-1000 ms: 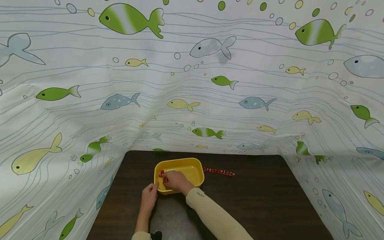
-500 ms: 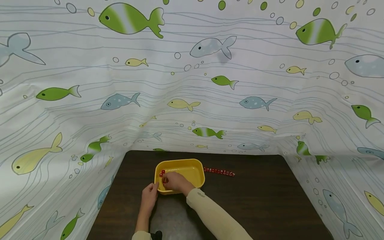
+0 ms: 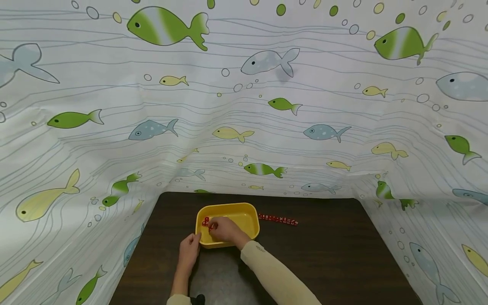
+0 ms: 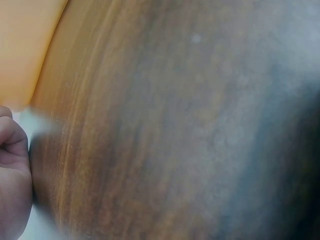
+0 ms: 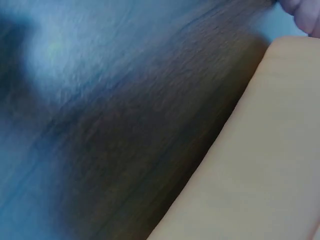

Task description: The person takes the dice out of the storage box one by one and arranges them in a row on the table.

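Observation:
A yellow tray (image 3: 245, 206) stands on the dark table. At its front left corner my left hand (image 3: 189, 248) holds the rim between thumb and curled fingers. My right hand (image 3: 225, 229) reaches over the front wall into the tray's left part, its fingers pinching a small red die (image 3: 211, 227), mostly hidden by the fingertips. Several more red dice (image 3: 206, 221) lie just left of these fingers. In the left wrist view, the left hand (image 4: 12, 175) is beside the tray wall (image 4: 25, 45). Only the tray's outer wall (image 5: 260, 150) and some fingertips show in the right wrist view.
Outside the tray, a row of several red dice (image 3: 278, 219) runs rightward from its right side. The dark wooden table (image 3: 335, 245) extends to the right and front. A white fish-patterned curtain (image 3: 244, 106) encloses the back and sides.
My right hand has shifted slightly right inside the tray, and the red die at its fingertips now shows a little higher. The left hand stays on the corner.

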A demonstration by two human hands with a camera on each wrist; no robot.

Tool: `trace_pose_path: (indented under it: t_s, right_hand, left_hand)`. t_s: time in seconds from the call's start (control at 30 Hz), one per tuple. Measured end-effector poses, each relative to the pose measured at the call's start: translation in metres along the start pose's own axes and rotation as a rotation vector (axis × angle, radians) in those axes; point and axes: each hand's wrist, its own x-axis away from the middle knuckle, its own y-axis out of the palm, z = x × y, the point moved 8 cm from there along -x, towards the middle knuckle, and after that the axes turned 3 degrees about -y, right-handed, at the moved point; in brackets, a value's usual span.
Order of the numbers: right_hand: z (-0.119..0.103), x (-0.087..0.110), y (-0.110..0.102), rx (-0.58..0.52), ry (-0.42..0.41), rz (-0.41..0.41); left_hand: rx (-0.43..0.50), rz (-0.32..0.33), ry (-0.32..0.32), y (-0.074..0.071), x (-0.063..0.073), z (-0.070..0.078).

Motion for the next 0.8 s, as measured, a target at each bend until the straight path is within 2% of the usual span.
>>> trace_pose_path:
  t_s: [0.13, 0.3, 0.8]
  right_hand:
    - [0.003, 0.004, -0.002, -0.126, 0.005, 0.012]
    - [0.0, 0.007, -0.009, -0.185, -0.008, 0.039]
    - [-0.001, 0.013, -0.029, -0.237, -0.039, 0.132]
  left_hand:
    - [-0.001, -0.001, -0.022, 0.001, 0.0, -0.001]
    - [-0.015, -0.001, -0.027, 0.001, 0.0, 0.0]
    - [-0.023, -0.001, -0.019, 0.002, 0.0, 0.0]
